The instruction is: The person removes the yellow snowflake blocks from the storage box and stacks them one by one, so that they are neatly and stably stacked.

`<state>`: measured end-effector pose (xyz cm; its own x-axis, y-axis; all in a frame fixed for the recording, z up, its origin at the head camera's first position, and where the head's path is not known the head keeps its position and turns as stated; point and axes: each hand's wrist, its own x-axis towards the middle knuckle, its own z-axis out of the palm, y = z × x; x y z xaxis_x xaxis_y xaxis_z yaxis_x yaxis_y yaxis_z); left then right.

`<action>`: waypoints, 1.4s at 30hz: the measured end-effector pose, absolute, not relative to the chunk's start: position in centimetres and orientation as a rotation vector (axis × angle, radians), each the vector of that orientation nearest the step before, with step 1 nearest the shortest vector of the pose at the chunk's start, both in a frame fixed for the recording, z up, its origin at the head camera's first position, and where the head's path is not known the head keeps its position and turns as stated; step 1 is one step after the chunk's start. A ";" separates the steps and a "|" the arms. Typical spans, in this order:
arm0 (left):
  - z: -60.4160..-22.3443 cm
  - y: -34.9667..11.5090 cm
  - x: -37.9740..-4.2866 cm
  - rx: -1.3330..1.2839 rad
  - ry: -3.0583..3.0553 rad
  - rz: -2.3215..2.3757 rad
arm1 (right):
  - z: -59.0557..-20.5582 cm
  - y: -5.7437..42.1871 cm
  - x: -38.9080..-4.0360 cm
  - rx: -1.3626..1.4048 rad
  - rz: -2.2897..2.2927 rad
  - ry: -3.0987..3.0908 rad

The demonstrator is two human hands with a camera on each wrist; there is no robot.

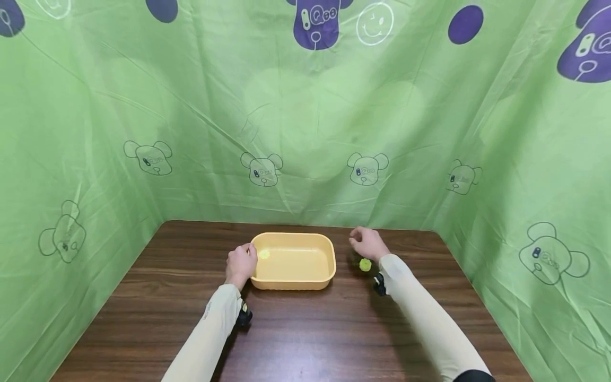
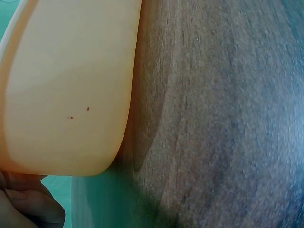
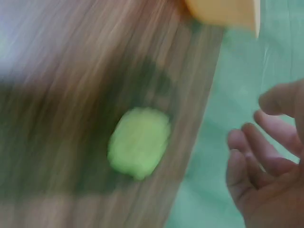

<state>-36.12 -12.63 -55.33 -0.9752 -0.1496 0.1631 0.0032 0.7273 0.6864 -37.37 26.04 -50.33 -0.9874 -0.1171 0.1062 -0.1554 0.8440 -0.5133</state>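
Observation:
A yellow rectangular tub [image 1: 293, 285] with rounded corners stands on the table. My left hand [image 1: 241, 263] grips its left end, and in the left wrist view curled fingers [image 2: 33, 202] touch the tub's end wall [image 2: 71, 95]. Inside, at the left, lies a small pale yellow-green piece [image 1: 264, 254]. To the right of the tub my right hand [image 1: 368, 243] is held over the table with fingers loosely bent and nothing in them. Close below it is a round light-green piece with a bumpy edge [image 1: 365, 265], blurred in the right wrist view; its kind is unclear.
The dark wood-grain table [image 1: 305, 334] has its far edge just behind the tub. Green printed cloth [image 1: 305, 116] hangs behind and along both sides. Dark wrist devices [image 1: 244, 314] sit under both sleeves.

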 end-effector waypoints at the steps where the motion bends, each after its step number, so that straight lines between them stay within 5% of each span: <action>1: -55.3 -12.6 -36.1 0.122 -2.723 -1.091 | -50.1 24.9 -37.6 0.260 0.811 -2.919; 8: -55.1 -12.7 -35.8 0.124 -2.700 -1.171 | -49.0 16.3 -38.4 0.569 0.720 -2.896; 21: -55.5 -12.8 -35.5 0.133 -2.642 -1.182 | -53.0 4.5 -38.1 0.921 0.363 -3.101; 34: -55.4 -12.6 -35.7 0.121 -2.630 -1.179 | -53.1 2.6 -38.0 0.919 -0.030 -3.219; 42: -55.5 -12.9 -35.6 0.154 -2.652 -1.197 | -52.3 5.1 -37.4 0.785 0.115 -3.227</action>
